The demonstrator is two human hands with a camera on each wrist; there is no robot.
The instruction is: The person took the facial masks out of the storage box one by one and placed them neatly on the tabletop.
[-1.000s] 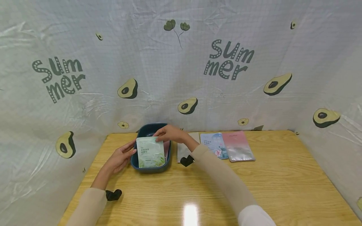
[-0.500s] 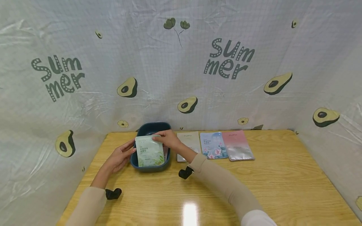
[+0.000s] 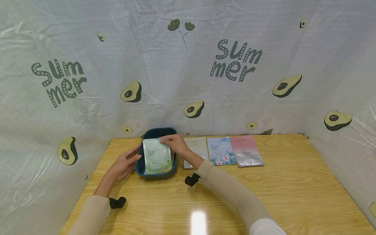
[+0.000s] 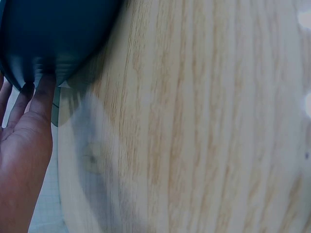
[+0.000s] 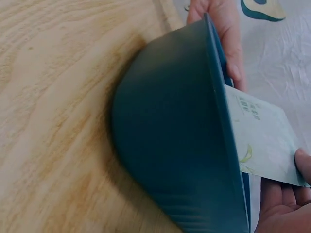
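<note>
A pale green sheet mask packet (image 3: 158, 156) with leaf print stands tilted in a dark blue plastic bin (image 3: 160, 176), its upper part above the rim. My right hand (image 3: 175, 144) pinches the packet's top edge, with the thumb on the printed face and the fingers behind, as the right wrist view shows. My left hand (image 3: 124, 164) holds the bin's left wall, fingers along the outside and thumb at the rim. In the left wrist view the fingers (image 4: 44, 97) touch the bin's outer side. Behind the green packet, a pinkish edge shows inside the bin.
Right of the bin a cream packet (image 3: 197, 147), a blue floral packet (image 3: 221, 151) and a pink-silver packet (image 3: 247, 151) lie in a row on the wooden table (image 3: 282, 192). A printed cloth (image 3: 164, 65) hangs behind the table and along its sides.
The right hand has shifted its hold on the green packet's top edge, uncovering the cream packet. The green packet has moved slightly within the bin. The left hand stays at the bin.
</note>
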